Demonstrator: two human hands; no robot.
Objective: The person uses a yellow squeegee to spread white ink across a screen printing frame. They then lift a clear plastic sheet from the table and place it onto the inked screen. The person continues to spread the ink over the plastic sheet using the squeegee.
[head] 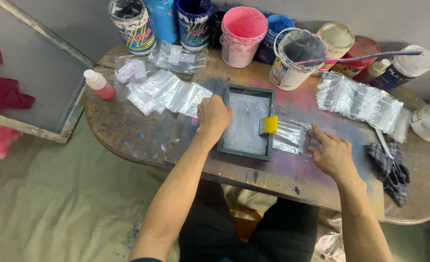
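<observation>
Grey-framed and small, a printing screen (246, 121) lies flat near the middle of the paint-stained wooden desk (127, 131), its mesh smeared with whitish ink. The left hand (213, 115) rests on the frame's left rail, fingers curled down over the edge and pressing it. A yellow-handled squeegee (269, 124) sits at the frame's right rail, touching the mesh; neither hand holds it. Just beside that rail, toward the desk's right end, a clear plastic bag (288, 138) lies flat, partly under the frame. The right hand (333, 155) lies on the desk next to the bag, fingers spread wide and flat, with the fingertips touching the bag's right edge and gripping nothing.

Along the far edge stands a row of paint buckets: a pink one (243, 35), a blue one (277, 28), and a white one (296, 58) with a long stick (360, 57) laid across its rim. A loose pile of clear bags (169, 94) lies toward the far left corner, with a small pink bottle (98, 83) near the left edge. Another sheaf of clear bags (363, 102) lies toward the right end, and a checked cloth (389, 170) is crumpled near the front right edge.
</observation>
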